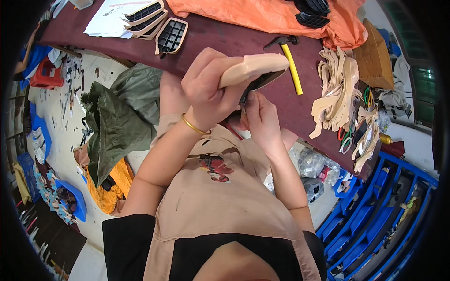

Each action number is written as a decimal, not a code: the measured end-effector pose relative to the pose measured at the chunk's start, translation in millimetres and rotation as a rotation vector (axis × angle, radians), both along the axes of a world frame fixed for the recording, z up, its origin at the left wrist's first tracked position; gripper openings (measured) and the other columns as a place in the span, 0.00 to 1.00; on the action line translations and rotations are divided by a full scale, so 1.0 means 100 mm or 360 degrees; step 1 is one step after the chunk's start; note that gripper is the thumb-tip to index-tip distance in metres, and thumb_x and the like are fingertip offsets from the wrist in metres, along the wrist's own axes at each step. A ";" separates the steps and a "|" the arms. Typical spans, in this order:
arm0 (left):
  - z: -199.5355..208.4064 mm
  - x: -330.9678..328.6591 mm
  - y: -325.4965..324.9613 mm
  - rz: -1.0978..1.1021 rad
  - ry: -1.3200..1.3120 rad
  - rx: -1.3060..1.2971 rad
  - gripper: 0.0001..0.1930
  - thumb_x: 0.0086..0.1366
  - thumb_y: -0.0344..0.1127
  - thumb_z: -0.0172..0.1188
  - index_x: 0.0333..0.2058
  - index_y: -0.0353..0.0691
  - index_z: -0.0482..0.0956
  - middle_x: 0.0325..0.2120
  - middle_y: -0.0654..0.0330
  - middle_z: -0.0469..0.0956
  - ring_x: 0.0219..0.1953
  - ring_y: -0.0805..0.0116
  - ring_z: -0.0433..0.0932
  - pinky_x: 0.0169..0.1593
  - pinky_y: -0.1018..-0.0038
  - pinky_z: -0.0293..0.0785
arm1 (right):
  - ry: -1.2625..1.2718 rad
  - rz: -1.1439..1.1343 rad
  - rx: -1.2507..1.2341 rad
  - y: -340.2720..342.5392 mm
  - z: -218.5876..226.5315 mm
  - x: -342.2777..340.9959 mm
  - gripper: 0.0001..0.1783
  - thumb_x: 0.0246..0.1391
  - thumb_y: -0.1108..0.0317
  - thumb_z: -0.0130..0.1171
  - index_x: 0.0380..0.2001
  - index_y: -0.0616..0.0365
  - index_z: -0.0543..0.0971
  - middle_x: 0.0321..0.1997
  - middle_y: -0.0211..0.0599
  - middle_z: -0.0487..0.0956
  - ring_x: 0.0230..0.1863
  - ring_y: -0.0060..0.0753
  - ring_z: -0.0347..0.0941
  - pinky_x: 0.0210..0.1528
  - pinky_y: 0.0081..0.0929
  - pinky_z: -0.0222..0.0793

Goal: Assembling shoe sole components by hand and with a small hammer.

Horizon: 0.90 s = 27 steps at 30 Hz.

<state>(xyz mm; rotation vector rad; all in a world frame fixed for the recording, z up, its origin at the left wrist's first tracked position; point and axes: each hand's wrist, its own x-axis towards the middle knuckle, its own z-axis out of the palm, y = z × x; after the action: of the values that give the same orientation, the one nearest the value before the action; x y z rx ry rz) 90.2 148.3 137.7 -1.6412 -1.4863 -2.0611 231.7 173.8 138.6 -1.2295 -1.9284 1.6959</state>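
One sole (265, 62) is held up over the near edge of the surface (206, 40), between the two hands. It is gripped by the left hand (206, 84), whose fingers are curled around its left end, probably so that it is kept steady. The right hand (261, 119) is drawn narrow beneath it, with the thumb against the dark underside; whether anything is pinched there cannot be told, as its fingers are partly hidden. The sole seems to be tilted so that its underside can be reached from below. At the far left, a stack (145, 21) of similar pieces is rested on paper (101, 21), perhaps to save room. The hammer (293, 68) and the strips (335, 89) are laid to the right, apparently to be within easy reach.
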 end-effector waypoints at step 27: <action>-0.16 0.14 0.15 -0.0931 -0.1552 -0.0757 0.13 0.66 0.41 0.54 0.35 0.34 0.75 0.25 0.68 0.76 0.27 0.84 0.70 0.31 0.84 0.69 | 0.0397 -0.0359 0.0685 0.26 -0.26 0.11 0.25 0.66 0.56 0.37 0.26 0.67 0.70 0.21 0.32 0.69 0.25 0.18 0.60 0.27 0.25 0.59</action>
<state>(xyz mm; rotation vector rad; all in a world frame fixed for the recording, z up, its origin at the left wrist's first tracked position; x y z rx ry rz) 104.2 163.5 121.4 -1.3221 -2.0412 -3.3658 242.5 199.4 112.4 -0.9762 -1.7991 1.1779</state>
